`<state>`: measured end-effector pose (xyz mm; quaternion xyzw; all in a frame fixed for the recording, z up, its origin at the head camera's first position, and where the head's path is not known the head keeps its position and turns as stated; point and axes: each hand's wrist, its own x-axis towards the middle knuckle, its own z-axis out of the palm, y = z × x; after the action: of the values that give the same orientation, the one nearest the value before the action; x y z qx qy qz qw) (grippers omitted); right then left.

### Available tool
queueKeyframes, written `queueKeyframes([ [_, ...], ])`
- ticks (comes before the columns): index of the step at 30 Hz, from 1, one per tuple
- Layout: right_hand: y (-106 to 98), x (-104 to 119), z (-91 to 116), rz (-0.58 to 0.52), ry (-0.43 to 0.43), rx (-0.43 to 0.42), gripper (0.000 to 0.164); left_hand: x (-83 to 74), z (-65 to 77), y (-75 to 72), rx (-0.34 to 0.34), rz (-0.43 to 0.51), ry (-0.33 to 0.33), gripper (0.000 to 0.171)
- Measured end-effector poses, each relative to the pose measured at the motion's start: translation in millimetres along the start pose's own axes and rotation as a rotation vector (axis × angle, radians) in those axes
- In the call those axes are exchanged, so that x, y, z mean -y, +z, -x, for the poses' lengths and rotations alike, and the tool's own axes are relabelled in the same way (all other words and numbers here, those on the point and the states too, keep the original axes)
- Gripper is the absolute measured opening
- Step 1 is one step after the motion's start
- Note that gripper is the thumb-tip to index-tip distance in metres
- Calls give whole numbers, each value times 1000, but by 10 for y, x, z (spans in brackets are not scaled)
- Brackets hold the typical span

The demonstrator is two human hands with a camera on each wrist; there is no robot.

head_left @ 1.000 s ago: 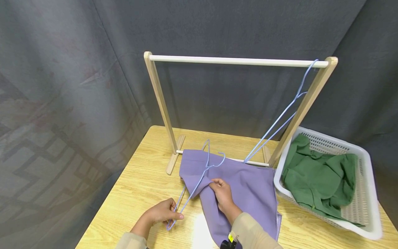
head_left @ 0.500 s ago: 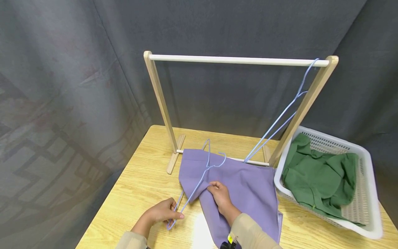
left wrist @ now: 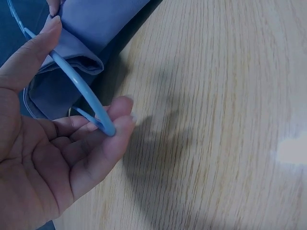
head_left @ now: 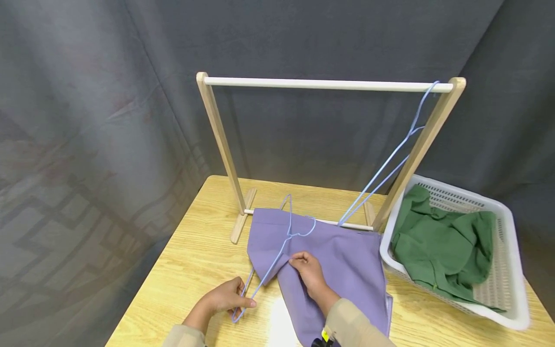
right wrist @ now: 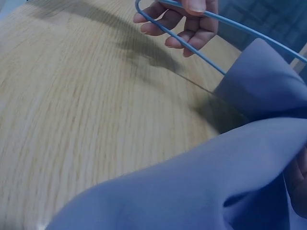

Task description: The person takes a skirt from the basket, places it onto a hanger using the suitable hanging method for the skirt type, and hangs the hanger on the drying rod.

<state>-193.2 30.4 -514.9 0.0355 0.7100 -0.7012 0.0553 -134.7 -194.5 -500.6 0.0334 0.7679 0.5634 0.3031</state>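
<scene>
A blue wire hanger (head_left: 262, 283) slants across a purple cloth garment (head_left: 347, 260) on the table. My left hand (head_left: 223, 296) holds one end of the hanger; in the left wrist view the thumb lies along the wire (left wrist: 79, 85) and the fingers curl under its bend. One wire runs over the cloth, while the other passes behind a raised fold (right wrist: 268, 79). The hanger's hook lies over the far part of the garment. My right hand (head_left: 310, 274) pinches the garment at that fold, close to the wire; its fingertips are mostly hidden in the right wrist view.
A wooden rack (head_left: 221, 140) with a white top rail (head_left: 321, 84) stands behind the garment. Another blue hanger (head_left: 381, 168) hangs at its right end. To the right, a white basket (head_left: 518, 274) contains green cloth (head_left: 442, 246). Grey curtains (head_left: 108, 120) surround the table (head_left: 182, 255).
My right hand has shifted slightly left and toward me, drawing the pinched fold with it. The left hand keeps its grip on the hanger's end.
</scene>
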Motion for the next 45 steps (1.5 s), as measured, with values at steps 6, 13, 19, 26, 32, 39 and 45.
queueKeyframes([
  [6, -83, 37, -40, -77, -50, 3, 13, 4, -9, 1, 13, 15, 0, 43],
  [13, -256, -115, -218, -206, -125, -10, 12, 0, -20, 10, 26, 3, 17, 39],
  [19, -351, -164, -379, -307, -173, 6, 5, 4, -20, 7, 20, 3, 7, 42],
  [26, -382, -257, -539, -396, -200, -20, 11, 19, -32, -1, 3, -5, 18, 41],
  [32, -409, -243, -542, -437, -228, 22, 10, 30, -4, -2, -4, -35, 9, 40],
  [39, -434, -207, -556, -527, -339, 93, 9, 49, -10, -6, 5, -29, 13, 40],
  [45, -428, 114, -358, -579, -419, 178, 11, 66, -43, -15, 22, -28, 25, 42],
])
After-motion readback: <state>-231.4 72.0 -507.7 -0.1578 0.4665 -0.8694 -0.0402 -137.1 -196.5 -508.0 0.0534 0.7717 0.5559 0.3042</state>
